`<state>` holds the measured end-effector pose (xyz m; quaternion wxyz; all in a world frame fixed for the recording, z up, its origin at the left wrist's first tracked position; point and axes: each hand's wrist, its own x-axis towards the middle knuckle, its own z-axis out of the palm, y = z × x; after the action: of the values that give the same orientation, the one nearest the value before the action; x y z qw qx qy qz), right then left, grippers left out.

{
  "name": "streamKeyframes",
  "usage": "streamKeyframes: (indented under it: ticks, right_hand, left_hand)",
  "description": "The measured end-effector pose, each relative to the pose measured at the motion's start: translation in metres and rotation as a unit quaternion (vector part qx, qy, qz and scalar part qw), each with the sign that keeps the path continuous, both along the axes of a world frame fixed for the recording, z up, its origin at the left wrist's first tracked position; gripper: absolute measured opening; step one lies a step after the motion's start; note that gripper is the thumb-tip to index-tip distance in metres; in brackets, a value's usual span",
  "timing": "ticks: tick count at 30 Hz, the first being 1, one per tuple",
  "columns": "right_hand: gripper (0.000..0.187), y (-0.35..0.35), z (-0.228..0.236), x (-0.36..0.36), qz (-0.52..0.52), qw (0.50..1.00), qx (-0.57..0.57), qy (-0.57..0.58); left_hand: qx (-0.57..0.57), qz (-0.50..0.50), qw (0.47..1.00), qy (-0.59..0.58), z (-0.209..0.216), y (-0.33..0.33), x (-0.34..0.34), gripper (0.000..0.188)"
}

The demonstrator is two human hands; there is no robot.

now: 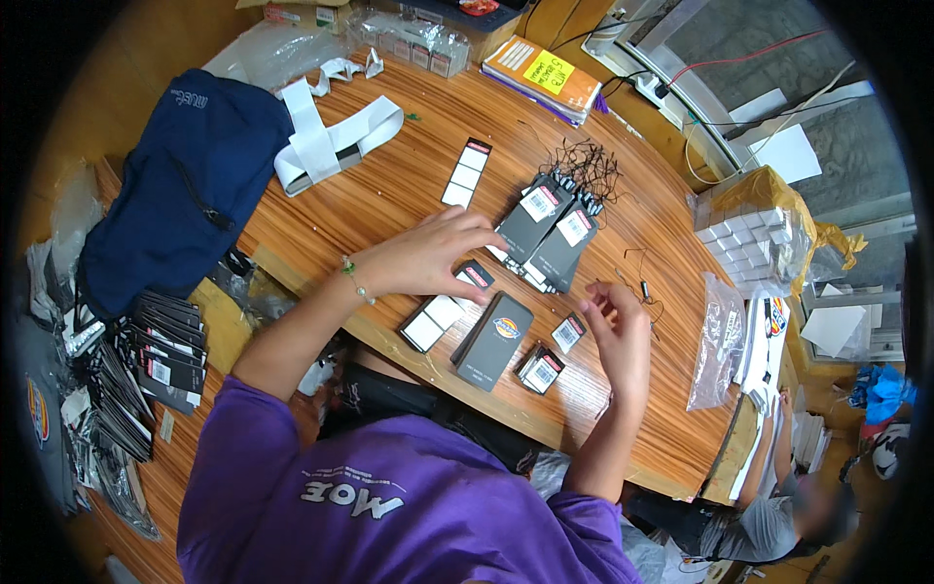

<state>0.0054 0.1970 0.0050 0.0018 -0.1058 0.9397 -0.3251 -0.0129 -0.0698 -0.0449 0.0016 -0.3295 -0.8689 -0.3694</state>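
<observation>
My left hand (443, 255) hovers over the wooden table with its fingers loosely curved and the thumb apart. Its fingertips are at the near left edge of two stacks of dark grey hang tags (553, 234), which carry barcode stickers and tangled black strings (589, 167). Below that hand lies a strip of white labels (433, 321), beside a pile of dark tags (493, 341) with a coloured logo. My right hand (623, 336) is raised, thumb and forefinger slightly apart. Nearest to it are a small barcode label (567, 333) and a little stack of barcode labels (540, 368).
Another label strip (466, 172) lies farther off. A navy bag (185, 185) and fanned-out tags (165, 350) are on the left. Orange notebooks (542, 80) lie at the back. Wrapped small boxes (749, 234) and a clear plastic bag (718, 341) sit right, near another person (778, 521).
</observation>
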Motion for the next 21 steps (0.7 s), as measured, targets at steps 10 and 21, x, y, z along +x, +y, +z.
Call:
streamKeyframes:
  ticks: [10,21]
  right_hand:
    - [0.034,0.015,-0.037,0.064,-0.031,0.998,0.036,-0.045]
    - [0.037,0.026,-0.054,0.047,-0.105,0.990,0.041,0.083]
  left_hand:
    - [-0.062,-0.019,0.993,0.096,-0.017,0.051,0.031,0.056]
    - [0.013,-0.018,0.995,0.093,-0.006,0.055,0.031,0.047]
